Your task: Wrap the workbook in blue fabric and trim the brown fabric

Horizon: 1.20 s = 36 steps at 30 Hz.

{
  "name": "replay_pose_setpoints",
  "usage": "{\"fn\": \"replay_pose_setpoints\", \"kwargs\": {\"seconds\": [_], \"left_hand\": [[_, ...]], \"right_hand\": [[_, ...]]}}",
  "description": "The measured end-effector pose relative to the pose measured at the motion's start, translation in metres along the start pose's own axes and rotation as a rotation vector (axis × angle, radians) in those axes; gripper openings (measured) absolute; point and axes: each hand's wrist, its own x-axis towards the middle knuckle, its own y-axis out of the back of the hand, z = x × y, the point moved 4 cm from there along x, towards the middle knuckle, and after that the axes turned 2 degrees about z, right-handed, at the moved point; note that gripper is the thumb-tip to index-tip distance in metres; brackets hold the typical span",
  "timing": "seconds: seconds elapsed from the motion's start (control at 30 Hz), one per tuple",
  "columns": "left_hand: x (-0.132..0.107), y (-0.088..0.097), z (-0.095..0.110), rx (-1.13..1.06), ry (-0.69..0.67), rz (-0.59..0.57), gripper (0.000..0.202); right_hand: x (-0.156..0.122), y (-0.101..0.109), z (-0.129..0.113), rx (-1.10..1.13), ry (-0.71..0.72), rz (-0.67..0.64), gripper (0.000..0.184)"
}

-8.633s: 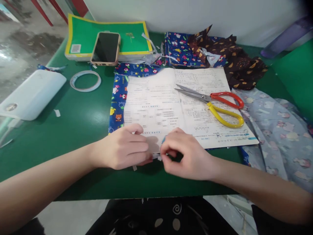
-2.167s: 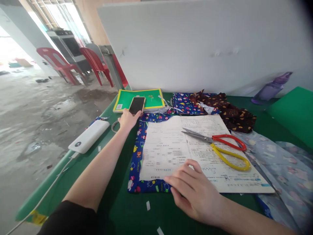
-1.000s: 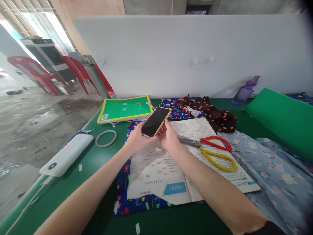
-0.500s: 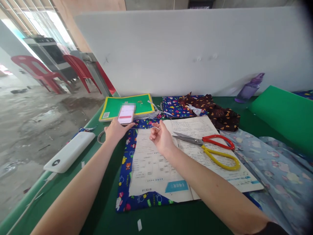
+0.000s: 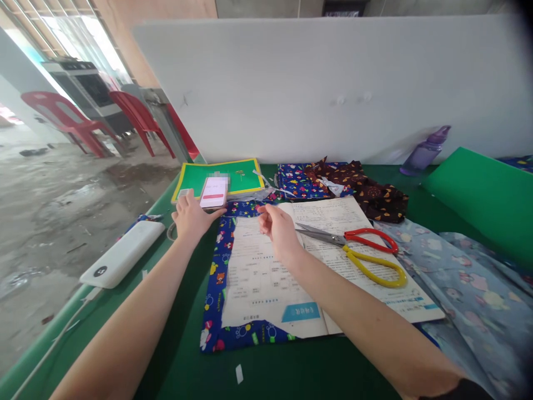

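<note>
My left hand [image 5: 191, 214] reaches to the far left of the green table [image 5: 175, 355]. Its fingers close around the near end of a phone [image 5: 214, 193] with a lit screen. The phone lies on the corner of a green book with a yellow border [image 5: 233, 172]. My right hand [image 5: 277, 225] hovers over an open printed booklet [image 5: 266, 272], fingers loosely curled with nothing in them. Under the booklet lies blue cartoon-print fabric [image 5: 213, 266]. Scissors with red and yellow handles [image 5: 368, 253] rest on the booklet's right page.
A white power bank [image 5: 122, 254] with a cable lies at the left edge, a tape ring [image 5: 170, 233] beside my left wrist. Brown printed fabric [image 5: 370, 191], pale blue fabric [image 5: 474, 278], a purple bottle [image 5: 425, 151] and a green board [image 5: 478, 191] fill the right. Red chairs [image 5: 75, 119] stand beyond.
A second ago both hands held the dark phone over the booklet. My left hand has carried it back to the green book, its screen now lit. My right hand let go and curled.
</note>
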Motion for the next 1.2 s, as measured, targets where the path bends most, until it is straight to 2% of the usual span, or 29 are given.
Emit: {"fn": "replay_pose_setpoints", "kwargs": {"seconds": [0.13, 0.23, 0.3, 0.4, 0.5, 0.63, 0.7, 0.77, 0.87, 0.97, 1.03, 1.13, 1.2], "left_hand": [[-0.007, 0.002, 0.011, 0.021, -0.089, 0.071, 0.094], [-0.013, 0.007, 0.021, -0.009, -0.178, 0.083, 0.089], [-0.017, 0.014, 0.030, -0.046, -0.232, 0.080, 0.085], [-0.028, 0.031, 0.048, -0.086, -0.307, 0.086, 0.072], [-0.049, 0.051, 0.068, -0.147, -0.410, 0.087, 0.061], [-0.092, 0.069, 0.080, -0.255, -0.613, 0.009, 0.045], [-0.113, 0.068, 0.075, -0.286, -0.688, -0.091, 0.041], [-0.129, 0.063, 0.064, -0.311, -0.714, -0.196, 0.039], [-0.140, 0.053, 0.047, -0.348, -0.703, -0.306, 0.037], [-0.141, 0.049, 0.041, -0.383, -0.698, -0.359, 0.034], [-0.139, 0.056, 0.042, -0.392, -0.718, -0.341, 0.029], [-0.143, 0.077, 0.045, -0.378, -0.750, -0.323, 0.020], [-0.150, 0.090, 0.044, -0.377, -0.724, -0.430, 0.015]], "right_hand": [[-0.023, 0.001, -0.031, -0.145, 0.062, -0.085, 0.011], [-0.048, 0.021, -0.054, -0.306, 0.078, -0.140, 0.005], [-0.067, 0.039, -0.071, -0.736, 0.219, -0.170, 0.010], [-0.091, 0.068, -0.095, -1.213, 0.454, -0.145, 0.015], [-0.107, 0.093, -0.103, -1.494, 0.555, -0.147, 0.014], [-0.117, 0.113, -0.091, -1.560, 0.584, -0.173, 0.012], [-0.122, 0.110, -0.081, -1.553, 0.634, -0.229, 0.012], [-0.128, 0.099, -0.070, -1.547, 0.677, -0.317, 0.013], [-0.143, 0.070, -0.054, -1.557, 0.736, -0.503, 0.017], [-0.160, 0.038, -0.037, -1.553, 0.803, -0.732, 0.021], [-0.171, 0.022, -0.026, -1.529, 0.842, -0.849, 0.022], [-0.185, 0.007, -0.009, -1.483, 0.909, -0.998, 0.023], [-0.192, 0.004, 0.002, -1.452, 0.944, -1.082, 0.024]]}}
